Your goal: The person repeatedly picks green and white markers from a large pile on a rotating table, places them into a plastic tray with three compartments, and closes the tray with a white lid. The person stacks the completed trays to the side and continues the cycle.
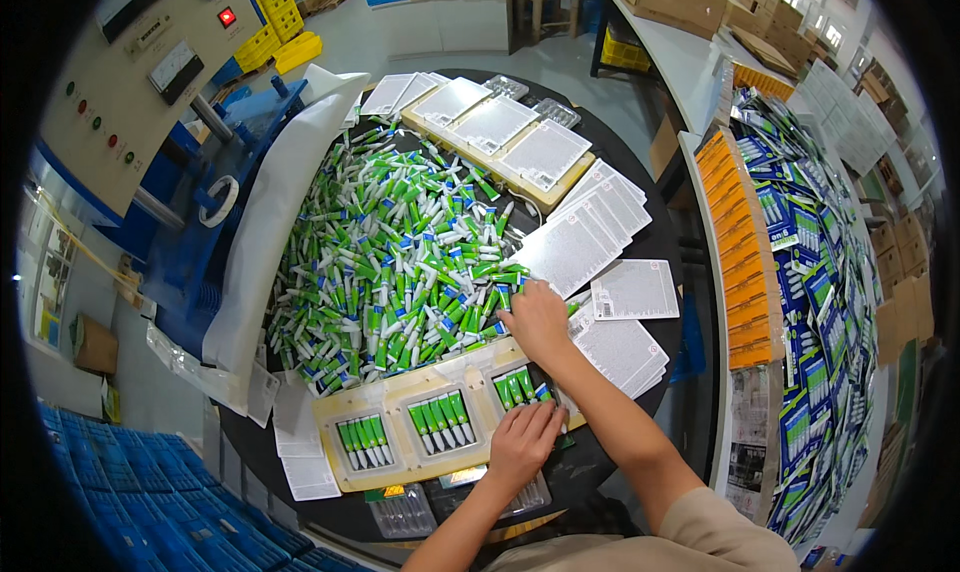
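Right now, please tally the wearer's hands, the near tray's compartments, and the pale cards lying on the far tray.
Hands: 2 (left hand, right hand)
Compartments in near tray: 3
Pale cards on far tray: 3
Total: 8

Fisheye head view, from above and behind the fingers (538, 418), facing down and forward past them, fairly near

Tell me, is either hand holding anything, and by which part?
It can't be told: the left hand is at the rightmost row of tubes, the right hand at the tube pile; any grip is hidden.
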`<state>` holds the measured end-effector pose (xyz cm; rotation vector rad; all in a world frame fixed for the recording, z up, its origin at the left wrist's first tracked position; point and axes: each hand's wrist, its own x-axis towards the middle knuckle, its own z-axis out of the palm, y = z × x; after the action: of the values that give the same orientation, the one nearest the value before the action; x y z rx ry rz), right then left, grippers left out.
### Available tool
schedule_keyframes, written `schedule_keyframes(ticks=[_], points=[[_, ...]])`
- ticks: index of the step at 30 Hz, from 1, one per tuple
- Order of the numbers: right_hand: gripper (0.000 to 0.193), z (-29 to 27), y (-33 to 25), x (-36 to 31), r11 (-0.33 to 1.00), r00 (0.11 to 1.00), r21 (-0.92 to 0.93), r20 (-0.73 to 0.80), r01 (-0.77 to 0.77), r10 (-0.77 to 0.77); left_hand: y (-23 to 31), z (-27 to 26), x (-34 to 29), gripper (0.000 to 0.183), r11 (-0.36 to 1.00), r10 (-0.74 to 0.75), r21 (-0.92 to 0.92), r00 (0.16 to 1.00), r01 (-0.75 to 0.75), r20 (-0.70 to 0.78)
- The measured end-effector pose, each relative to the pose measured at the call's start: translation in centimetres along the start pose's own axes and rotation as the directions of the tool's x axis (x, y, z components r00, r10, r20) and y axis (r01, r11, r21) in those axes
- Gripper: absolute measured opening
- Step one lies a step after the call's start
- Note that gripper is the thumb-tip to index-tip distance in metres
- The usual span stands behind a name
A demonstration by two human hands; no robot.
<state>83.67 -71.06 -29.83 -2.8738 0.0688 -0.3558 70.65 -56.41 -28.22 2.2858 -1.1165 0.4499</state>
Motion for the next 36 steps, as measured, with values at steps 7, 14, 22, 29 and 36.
schedule_keyframes(ticks=[7, 14, 22, 29, 36], points=[[0.023, 0.9, 0.7, 1.2, 0.926, 0.953, 0.245, 0.165, -0.288, 0.253, -1.0, 3.1, 0.1, 0.035, 0.996, -0.066, 0.061, 0.995, 0.061, 0.075], [0.021, -6.9, 5.1, -7.5, 0.776, 0.954, 0.611, -0.107, -0.16, 0.281, -0.9, 1.8, 0.1, 0.04, 0.994, -0.01, 0.113, 0.991, -0.005, 0.134], [0.023, -9.0, 4.9, -15.6, 0.905, 0.971, 0.424, -0.194, -0.046, 0.141, -0.8, 1.3, 0.2, 0.045, 0.987, 0.009, 0.152, 0.951, -0.059, 0.31], [0.025, -7.4, 2.5, -15.1, 0.942, 0.971, 0.31, -0.234, 0.128, -0.055, -0.8, 0.3, -1.5, 0.058, 0.985, -0.103, 0.166, 0.948, 0.054, 0.301], [0.03, -6.5, 2.2, -16.1, 0.933, 0.954, 0.247, -0.217, 0.26, -0.209, -1.2, -0.1, -2.7, 0.059, 0.983, -0.165, 0.134, 0.927, 0.126, 0.338]])
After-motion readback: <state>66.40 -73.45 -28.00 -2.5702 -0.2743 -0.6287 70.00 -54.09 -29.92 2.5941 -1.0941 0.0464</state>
